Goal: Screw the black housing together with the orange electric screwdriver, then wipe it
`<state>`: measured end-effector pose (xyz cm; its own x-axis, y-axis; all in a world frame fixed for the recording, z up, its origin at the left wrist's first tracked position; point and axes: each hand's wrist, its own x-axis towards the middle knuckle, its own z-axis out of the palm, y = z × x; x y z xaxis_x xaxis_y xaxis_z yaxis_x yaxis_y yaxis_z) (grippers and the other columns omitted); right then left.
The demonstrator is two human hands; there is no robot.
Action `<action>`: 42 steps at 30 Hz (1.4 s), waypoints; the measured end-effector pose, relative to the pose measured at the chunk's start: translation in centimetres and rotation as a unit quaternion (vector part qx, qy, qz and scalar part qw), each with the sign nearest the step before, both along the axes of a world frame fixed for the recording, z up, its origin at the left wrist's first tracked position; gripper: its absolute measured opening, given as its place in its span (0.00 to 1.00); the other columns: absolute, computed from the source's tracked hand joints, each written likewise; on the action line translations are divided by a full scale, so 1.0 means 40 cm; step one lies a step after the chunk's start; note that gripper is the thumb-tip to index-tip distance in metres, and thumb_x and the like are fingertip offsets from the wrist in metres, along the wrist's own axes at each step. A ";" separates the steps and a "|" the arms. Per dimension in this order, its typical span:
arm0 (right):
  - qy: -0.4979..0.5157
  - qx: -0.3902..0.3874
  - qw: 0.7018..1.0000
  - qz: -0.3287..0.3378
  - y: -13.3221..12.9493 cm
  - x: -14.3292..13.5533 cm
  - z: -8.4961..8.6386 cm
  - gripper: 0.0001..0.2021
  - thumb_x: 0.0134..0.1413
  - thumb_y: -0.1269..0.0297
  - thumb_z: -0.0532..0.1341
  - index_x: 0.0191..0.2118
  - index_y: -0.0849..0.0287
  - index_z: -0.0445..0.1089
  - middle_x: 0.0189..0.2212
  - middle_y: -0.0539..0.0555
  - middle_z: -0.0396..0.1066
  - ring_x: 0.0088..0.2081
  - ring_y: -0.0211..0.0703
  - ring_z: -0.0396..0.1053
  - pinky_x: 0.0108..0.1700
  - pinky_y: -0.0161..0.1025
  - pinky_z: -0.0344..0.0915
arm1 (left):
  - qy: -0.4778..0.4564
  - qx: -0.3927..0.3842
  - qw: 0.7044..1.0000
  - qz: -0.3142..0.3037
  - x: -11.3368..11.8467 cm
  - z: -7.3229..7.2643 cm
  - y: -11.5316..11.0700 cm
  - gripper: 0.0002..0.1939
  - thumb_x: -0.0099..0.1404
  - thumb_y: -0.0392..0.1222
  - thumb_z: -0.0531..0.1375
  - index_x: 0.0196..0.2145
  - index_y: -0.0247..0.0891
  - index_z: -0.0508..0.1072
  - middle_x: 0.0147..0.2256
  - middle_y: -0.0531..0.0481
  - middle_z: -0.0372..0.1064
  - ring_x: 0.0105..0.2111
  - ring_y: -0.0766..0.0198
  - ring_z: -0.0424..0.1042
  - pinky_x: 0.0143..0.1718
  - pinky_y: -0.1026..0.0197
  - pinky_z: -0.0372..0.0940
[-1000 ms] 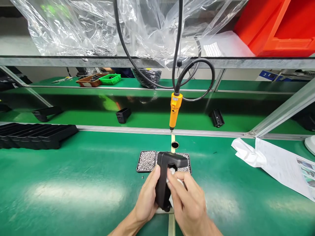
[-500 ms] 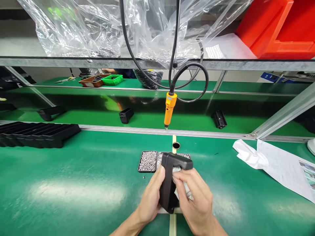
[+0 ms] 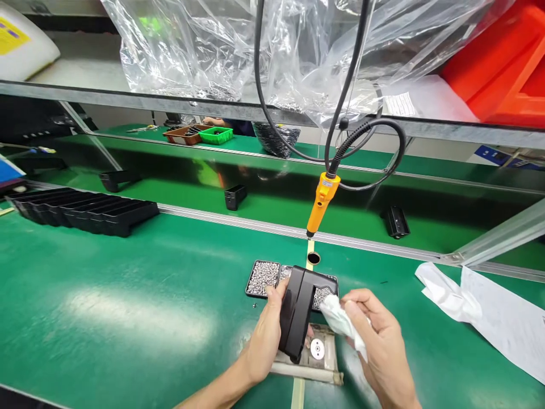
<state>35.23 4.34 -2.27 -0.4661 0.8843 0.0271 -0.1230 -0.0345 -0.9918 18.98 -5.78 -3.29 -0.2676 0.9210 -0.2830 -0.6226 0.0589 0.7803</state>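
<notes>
My left hand (image 3: 264,335) is wrapped round a black L-shaped plastic housing (image 3: 294,312), held upright over the bench. To its right, my right hand (image 3: 378,341) pinches a crumpled white cloth (image 3: 342,322), whose tip hangs near the housing's inner corner. Below and behind the housing lies a flat worn fixture (image 3: 330,352) with a white disc (image 3: 317,349) on it. A tray of small silver screws (image 3: 263,278) sits just beyond my left hand, and more small metal parts (image 3: 322,295) show partly behind the housing.
An orange electric screwdriver (image 3: 322,205) hangs from a cable above a small round black cup (image 3: 313,258). Black housings (image 3: 85,211) are lined up at the left. White paper (image 3: 502,318) lies at the right. Across the back runs a shelf edge (image 3: 204,108).
My right hand has drawn the cloth out of the housing and away to the right. The housing has turned slightly in my left hand, and the fixture underneath shows more. The view has tilted.
</notes>
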 end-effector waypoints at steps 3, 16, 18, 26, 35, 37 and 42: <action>0.010 -0.019 0.997 -0.068 0.034 0.035 0.014 0.17 0.56 0.48 0.70 0.39 0.56 0.71 0.29 0.50 0.68 0.24 0.36 0.62 0.22 0.31 0.57 | 0.079 -0.030 0.996 -0.016 -0.001 0.007 -0.003 0.49 0.65 0.78 0.43 0.69 0.37 0.57 0.29 0.42 0.78 0.26 0.55 0.77 0.23 0.63 0.67; -0.405 0.482 0.740 -0.236 0.273 0.217 -0.134 0.24 0.68 0.47 0.52 0.43 0.60 0.79 0.41 0.65 0.74 0.44 0.63 0.67 0.49 0.59 0.61 | -0.249 0.113 0.955 -0.112 -0.028 -0.015 0.027 0.36 0.66 0.71 0.59 0.45 0.30 0.77 0.31 0.43 0.74 0.22 0.62 0.74 0.19 0.66 0.69; -0.367 0.494 0.765 -0.192 0.263 0.189 -0.176 0.20 0.69 0.50 0.54 0.42 0.58 0.78 0.39 0.61 0.75 0.42 0.56 0.69 0.49 0.54 0.64 | -0.273 0.145 0.946 -0.101 -0.040 -0.016 0.034 0.34 0.64 0.66 0.64 0.52 0.32 0.75 0.35 0.45 0.73 0.27 0.60 0.76 0.19 0.66 0.70; -0.311 0.456 0.826 -0.117 0.251 0.162 -0.252 0.16 0.70 0.52 0.56 0.41 0.56 0.76 0.38 0.55 0.76 0.42 0.50 0.71 0.47 0.48 0.67 | -0.314 0.178 0.920 -0.155 -0.064 -0.010 0.046 0.31 0.70 0.61 0.55 0.52 0.27 0.75 0.28 0.50 0.69 0.10 0.71 0.61 0.05 0.69 0.57; -0.315 0.412 0.848 -0.113 0.259 0.169 -0.270 0.18 0.69 0.48 0.56 0.41 0.54 0.77 0.40 0.55 0.76 0.43 0.51 0.71 0.48 0.49 0.67 | -0.327 0.151 0.922 -0.145 -0.073 -0.020 0.043 0.33 0.74 0.63 0.45 0.47 0.28 0.74 0.28 0.49 0.68 0.10 0.69 0.63 0.06 0.67 0.60; -0.316 0.404 0.851 -0.112 0.259 0.170 -0.272 0.17 0.69 0.48 0.56 0.41 0.54 0.77 0.40 0.54 0.76 0.44 0.52 0.71 0.49 0.49 0.67 | -0.330 0.146 0.922 -0.140 -0.076 -0.021 0.042 0.33 0.74 0.62 0.44 0.47 0.28 0.74 0.27 0.49 0.68 0.11 0.68 0.63 0.07 0.66 0.61; -0.315 0.390 0.858 -0.107 0.262 0.168 -0.274 0.19 0.68 0.46 0.56 0.41 0.54 0.77 0.40 0.55 0.77 0.44 0.53 0.71 0.49 0.50 0.67 | -0.337 0.144 0.922 -0.126 -0.085 -0.027 0.044 0.31 0.76 0.60 0.44 0.49 0.28 0.73 0.27 0.49 0.69 0.11 0.69 0.63 0.07 0.68 0.59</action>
<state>41.93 14.81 -13.22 -0.4344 0.7787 0.4527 0.5264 0.6273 -0.5740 15.60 -4.00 -4.36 0.1123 0.9929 -0.0402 -0.9666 0.1186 0.2272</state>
